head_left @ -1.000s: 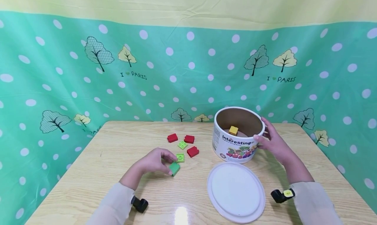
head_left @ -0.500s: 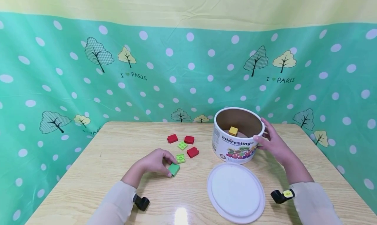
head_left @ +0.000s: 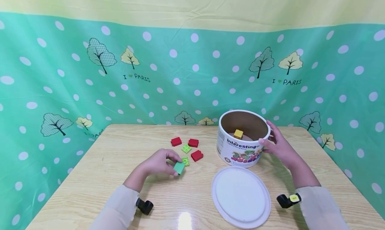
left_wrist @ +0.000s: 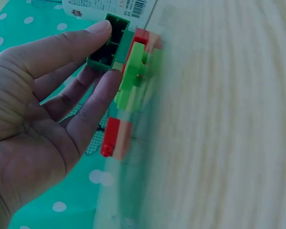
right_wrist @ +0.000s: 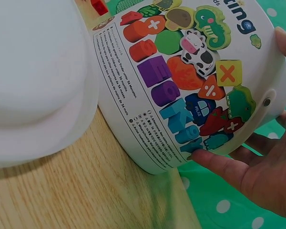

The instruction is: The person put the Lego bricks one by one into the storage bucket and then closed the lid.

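The left hand (head_left: pixel 159 163) had the green block (head_left: pixel 179 168) pinched between thumb and fingers, near two lime blocks (head_left: pixel 186 148) and three red ones (head_left: pixel 197 155) on the table (head_left: pixel 114 153). Over on the other side, the right hand (head_left: pixel 279 148) curled round the tub's (head_left: pixel 240 153) side; a yellow block (head_left: pixel 238 134) lay inside, the lid (head_left: pixel 242 196) flat beside it.

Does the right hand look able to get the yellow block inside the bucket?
Probably yes, if the right hand lets go of the bucket: it is open, with nothing covering the yellow block.
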Demonstrator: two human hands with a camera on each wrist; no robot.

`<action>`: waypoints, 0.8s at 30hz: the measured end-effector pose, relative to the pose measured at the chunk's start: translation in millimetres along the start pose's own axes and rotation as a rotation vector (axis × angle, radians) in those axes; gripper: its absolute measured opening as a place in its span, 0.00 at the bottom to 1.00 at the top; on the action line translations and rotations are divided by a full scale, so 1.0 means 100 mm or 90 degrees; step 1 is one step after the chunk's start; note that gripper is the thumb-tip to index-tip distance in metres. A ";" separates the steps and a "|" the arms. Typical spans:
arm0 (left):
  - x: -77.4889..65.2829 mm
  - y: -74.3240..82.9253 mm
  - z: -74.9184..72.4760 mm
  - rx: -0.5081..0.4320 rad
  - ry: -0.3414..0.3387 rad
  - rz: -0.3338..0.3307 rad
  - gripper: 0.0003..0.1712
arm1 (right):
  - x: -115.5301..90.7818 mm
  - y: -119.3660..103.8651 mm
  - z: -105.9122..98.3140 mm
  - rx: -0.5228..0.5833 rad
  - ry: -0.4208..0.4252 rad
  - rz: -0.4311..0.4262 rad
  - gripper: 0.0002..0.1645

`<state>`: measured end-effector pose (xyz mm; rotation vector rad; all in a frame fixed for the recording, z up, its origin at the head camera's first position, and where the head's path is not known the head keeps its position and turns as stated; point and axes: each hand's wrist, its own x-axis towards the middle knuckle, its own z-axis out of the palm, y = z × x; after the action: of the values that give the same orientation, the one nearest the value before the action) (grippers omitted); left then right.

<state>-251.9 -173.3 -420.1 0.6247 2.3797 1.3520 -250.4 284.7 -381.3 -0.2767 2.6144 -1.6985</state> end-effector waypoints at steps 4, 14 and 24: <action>0.03 0.05 0.01 -0.028 0.012 0.004 0.23 | -0.01 0.00 0.00 -0.001 0.001 0.002 0.55; 0.12 0.25 0.01 -0.067 0.030 0.021 0.24 | 0.01 0.01 0.00 0.012 -0.001 -0.003 0.55; 0.22 0.46 0.00 -0.056 0.035 0.062 0.24 | 0.01 0.01 0.00 0.015 -0.001 -0.006 0.54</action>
<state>-261.2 -140.9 -381.3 0.6960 2.3439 1.5247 -251.1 284.6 -382.0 -0.2898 2.5940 -1.7303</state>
